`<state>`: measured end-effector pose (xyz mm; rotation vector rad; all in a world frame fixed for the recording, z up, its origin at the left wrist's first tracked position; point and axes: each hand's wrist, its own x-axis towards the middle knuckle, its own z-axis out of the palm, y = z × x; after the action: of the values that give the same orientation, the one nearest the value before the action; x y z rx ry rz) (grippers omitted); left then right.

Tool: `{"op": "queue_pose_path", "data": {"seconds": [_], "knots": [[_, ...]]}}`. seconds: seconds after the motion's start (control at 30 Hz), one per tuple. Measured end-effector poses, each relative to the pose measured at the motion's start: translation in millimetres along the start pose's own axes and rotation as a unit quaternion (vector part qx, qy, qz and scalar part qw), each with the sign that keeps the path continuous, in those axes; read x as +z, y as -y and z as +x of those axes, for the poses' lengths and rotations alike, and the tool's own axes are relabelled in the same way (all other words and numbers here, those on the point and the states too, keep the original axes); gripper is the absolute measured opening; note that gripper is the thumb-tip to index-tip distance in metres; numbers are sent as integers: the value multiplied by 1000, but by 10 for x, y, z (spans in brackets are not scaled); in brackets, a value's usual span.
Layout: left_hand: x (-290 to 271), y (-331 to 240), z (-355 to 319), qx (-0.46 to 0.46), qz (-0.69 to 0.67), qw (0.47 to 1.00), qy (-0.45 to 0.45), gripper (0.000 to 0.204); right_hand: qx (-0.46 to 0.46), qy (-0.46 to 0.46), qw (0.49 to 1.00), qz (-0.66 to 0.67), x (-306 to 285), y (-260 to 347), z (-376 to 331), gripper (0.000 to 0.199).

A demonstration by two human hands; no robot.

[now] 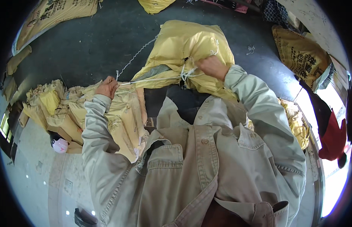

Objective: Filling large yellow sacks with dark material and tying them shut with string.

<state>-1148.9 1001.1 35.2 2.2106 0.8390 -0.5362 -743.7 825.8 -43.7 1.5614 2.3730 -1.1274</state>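
In front of me a full yellow sack (191, 41) lies on a dark tabletop, its gathered mouth toward my body. White string (157, 79) is wound around that mouth, with a tangled knot at the middle. My left hand (107, 87) is closed on the string, which runs taut from the knot out to the left. A loose, kinked end trails from this hand up to the sack's left side. Close by the knot, over the sack's right part, my right hand (213, 67) is closed in a pinch; what lies between its fingers is hidden.
Bundled tan paper sacks (123, 117) stand at the left below the dark tabletop (111, 34). Printed sacks lie at the far left (58, 11) and far right (302, 56). A scrap of string (251, 50) lies right of the yellow sack. A person in red (333, 136) is at the right edge.
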Motion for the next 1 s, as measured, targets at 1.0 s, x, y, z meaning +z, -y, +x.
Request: {"op": "queue_pose_path", "data": {"seconds": [1.0], "knots": [[-799,-3110,2874,74,-473,878,-25,21,245,-447,495,704,-1142,-262,-916,15]]}}
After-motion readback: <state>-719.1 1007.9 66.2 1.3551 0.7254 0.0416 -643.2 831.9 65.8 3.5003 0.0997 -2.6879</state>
